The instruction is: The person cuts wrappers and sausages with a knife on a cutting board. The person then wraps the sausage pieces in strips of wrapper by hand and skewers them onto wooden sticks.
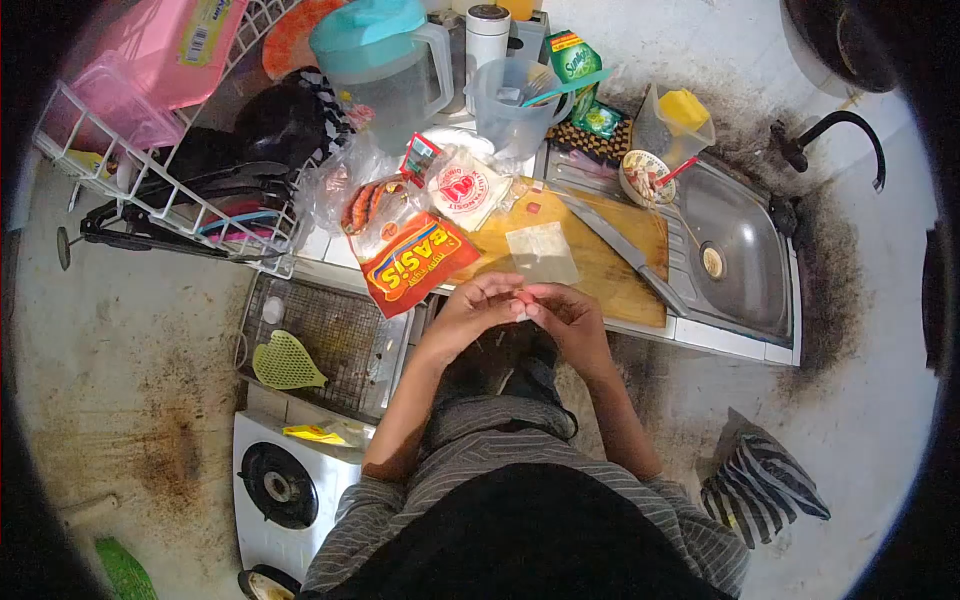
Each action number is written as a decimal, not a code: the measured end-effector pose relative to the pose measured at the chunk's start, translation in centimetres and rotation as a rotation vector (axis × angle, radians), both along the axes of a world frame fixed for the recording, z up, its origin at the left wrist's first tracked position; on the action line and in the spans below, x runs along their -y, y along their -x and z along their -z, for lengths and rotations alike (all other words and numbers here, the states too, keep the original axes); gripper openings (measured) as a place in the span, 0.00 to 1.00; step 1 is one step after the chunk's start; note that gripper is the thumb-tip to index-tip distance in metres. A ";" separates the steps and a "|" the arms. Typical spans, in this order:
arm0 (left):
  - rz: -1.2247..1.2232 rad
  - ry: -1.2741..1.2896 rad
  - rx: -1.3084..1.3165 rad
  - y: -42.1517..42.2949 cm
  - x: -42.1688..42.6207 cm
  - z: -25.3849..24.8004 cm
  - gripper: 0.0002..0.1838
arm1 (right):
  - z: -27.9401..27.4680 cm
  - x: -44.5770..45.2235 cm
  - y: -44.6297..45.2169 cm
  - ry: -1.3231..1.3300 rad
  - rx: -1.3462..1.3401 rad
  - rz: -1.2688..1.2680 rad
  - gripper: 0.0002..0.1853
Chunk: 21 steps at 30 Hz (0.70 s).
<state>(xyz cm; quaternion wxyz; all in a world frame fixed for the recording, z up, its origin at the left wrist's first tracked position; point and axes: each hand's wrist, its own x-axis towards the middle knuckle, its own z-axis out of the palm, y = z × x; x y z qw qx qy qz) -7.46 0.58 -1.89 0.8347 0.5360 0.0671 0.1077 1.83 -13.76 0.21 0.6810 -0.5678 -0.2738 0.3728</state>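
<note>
My left hand (478, 312) and my right hand (568, 318) meet in front of the cutting board (620, 250). Both sets of fingertips pinch a small pinkish-red piece (524, 297) with a bit of white below it; its kind is too small to tell. Just beyond my fingers a square wonton wrapper (543, 252) lies flat on the board. To its right rests a large knife (625, 250), slanting toward the front edge. Left of my hands lies an orange-red food bag (418, 262). Behind it are sausages (372, 207) in clear plastic and a white wrapper packet (466, 190).
A steel sink (745, 280) with a black tap (840, 125) is at right. A bowl (645, 178) stands at its rim. Jugs (385, 85) stand behind, a dish rack (190, 195) at left. Below are a green strainer (288, 360) and a gas stove (280, 485).
</note>
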 end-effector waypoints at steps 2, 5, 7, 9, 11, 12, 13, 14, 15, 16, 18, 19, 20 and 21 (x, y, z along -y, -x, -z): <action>0.051 0.240 -0.117 0.1 0.5 -0.1 0.19 | 0.1 0.0 -0.1 -0.003 -0.008 0.001 0.13; 0.099 0.232 -0.087 0.2 0.7 0.3 0.17 | 0.9 0.2 -0.3 -0.060 0.030 -0.016 0.13; 0.079 0.169 -0.087 0.1 0.7 0.1 0.17 | 1.1 0.3 -0.5 -0.001 0.085 0.007 0.13; 0.057 0.103 -0.083 0.1 0.5 -0.6 0.18 | 0.3 0.4 -0.4 0.025 0.183 0.053 0.11; 0.029 -0.098 -0.169 0.4 0.4 -1.8 0.20 | 0.3 0.4 -0.4 0.053 0.281 0.096 0.10; 0.030 -0.099 -0.169 0.4 0.5 -1.6 0.20 | 0.5 0.4 -0.5 -0.002 0.282 0.091 0.09; 0.014 -0.096 -0.109 0.4 0.6 -1.2 0.21 | 0.7 0.5 -0.7 -0.057 0.284 0.088 0.09; -0.001 -0.093 -0.048 0.4 0.7 -1.0 0.21 | 0.6 0.6 -0.7 -0.056 0.285 0.090 0.09; 0.001 -0.093 -0.048 0.5 0.8 -1.1 0.21 | 0.5 0.6 -0.8 -0.046 0.309 0.079 0.10; -0.004 -0.118 -0.051 0.6 0.9 -1.5 0.22 | 0.4 0.7 -0.9 -0.034 0.332 0.067 0.10; -0.010 -0.143 -0.056 0.8 0.9 -2.0 0.23 | 0.1 0.9 -0.8 -0.004 0.239 0.063 0.10; -0.010 -0.170 -0.054 0.9 0.9 -2.2 0.24 | 0.0 0.9 -0.8 0.026 0.148 0.058 0.10; -0.010 -0.197 -0.051 0.9 0.9 -2.3 0.25 | 0.0 0.9 -0.8 0.027 0.147 0.057 0.10; -0.010 -0.196 -0.052 0.9 0.9 -2.2 0.25 | 0.0 0.9 -0.8 0.026 0.133 0.059 0.10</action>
